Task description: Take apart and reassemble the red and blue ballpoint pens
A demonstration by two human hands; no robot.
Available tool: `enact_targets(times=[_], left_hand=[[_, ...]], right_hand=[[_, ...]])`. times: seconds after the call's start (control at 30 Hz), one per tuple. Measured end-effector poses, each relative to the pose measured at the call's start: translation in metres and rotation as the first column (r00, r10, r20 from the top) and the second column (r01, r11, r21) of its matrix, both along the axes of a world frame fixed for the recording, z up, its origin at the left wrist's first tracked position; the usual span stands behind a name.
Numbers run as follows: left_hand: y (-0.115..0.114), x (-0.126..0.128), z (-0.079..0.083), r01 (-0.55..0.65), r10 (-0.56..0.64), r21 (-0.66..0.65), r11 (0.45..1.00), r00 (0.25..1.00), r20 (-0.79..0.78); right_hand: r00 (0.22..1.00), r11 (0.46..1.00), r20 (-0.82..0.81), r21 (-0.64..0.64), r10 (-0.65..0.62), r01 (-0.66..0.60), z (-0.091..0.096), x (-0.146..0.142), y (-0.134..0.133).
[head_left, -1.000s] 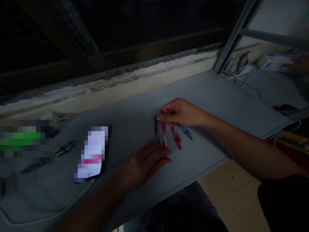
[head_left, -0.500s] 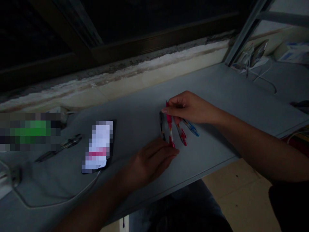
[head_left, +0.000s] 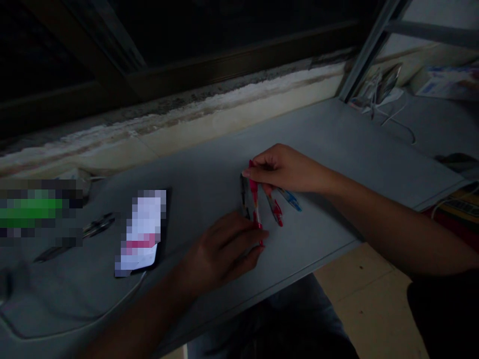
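Note:
A red pen [head_left: 256, 199] stands between my two hands, pointing away from me. My right hand [head_left: 280, 167] pinches its far end between thumb and fingertips. The fingers of my left hand [head_left: 228, 249] are closed about its near end, whose tip shows just past them. Left of this pen lies a black pen [head_left: 243, 189], its near part hidden behind my left hand. Another red pen [head_left: 276, 208] and a blue pen [head_left: 291, 199] lie on the desk under and beside my right hand, their far ends covered by it.
A phone [head_left: 140, 234] with a lit, blurred screen lies on the grey desk [head_left: 318, 134] at the left, near a white cable [head_left: 119, 304]. Dark pens [head_left: 99, 224] are farther left. A metal post [head_left: 364, 55] and more cables [head_left: 396, 117] stand at the far right.
My left fingers have shifted on the red pen, so more of its near end shows. The right hand keeps its pinch. The whole view has slid slightly, moving the scene left.

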State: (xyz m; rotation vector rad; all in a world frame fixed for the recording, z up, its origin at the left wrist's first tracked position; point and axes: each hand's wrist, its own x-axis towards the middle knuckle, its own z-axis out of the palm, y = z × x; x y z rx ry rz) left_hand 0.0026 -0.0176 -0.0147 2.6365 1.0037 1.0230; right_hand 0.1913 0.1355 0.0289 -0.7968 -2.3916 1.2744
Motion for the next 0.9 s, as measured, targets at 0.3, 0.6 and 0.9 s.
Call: enact_targets(times=[0.3,0.6,0.9], left_hand=[[-0.002,0.0026,-0.0022,-0.017,0.017,0.004,1.0,1.0,0.008],[0.0004,0.0022,-0.0008,-0.028,0.028,-0.006,1.0,1.0,0.01],[-0.0003,0.0059,-0.0047,-0.025,0.026,-0.043,0.999,0.999,0.019]], right_hand=[[1.0,0.999,-0.013,-0.036,-0.009,0.009,-0.0045,-0.0001,0.0019],[1.0,1.0,-0.002,0.022,-0.02,0.02,-0.0052,-0.0001,0.0056],[0.999,1.0,0.039,-0.008,0.02,-0.02,-0.0033,-0.0018,0.0046]])
